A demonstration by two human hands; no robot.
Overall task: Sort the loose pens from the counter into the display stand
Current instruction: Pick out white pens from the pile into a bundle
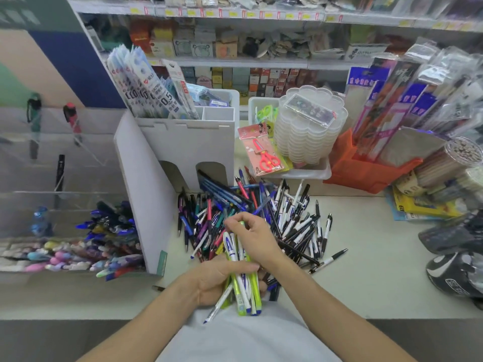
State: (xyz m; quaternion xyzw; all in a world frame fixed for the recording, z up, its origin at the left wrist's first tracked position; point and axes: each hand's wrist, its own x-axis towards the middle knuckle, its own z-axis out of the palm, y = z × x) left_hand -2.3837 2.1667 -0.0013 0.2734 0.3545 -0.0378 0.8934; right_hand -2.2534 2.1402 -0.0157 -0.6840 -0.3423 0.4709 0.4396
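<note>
The left hand (217,278) grips a bundle (241,286) of white and lime-green pens, fingers curled round it, just in front of the pile (261,220) of loose pens on the table (371,270). The right hand (254,237) pinches the bundle's upper ends from above the pile. The stand (65,205), clear and tiered, sits left of the pile, beyond a white divider (141,189), with pens in its lower tiers.

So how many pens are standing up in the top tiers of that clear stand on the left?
3: a green pen top left, a red pen beside it, a black pen one tier lower. Glare may hide others.
</note>
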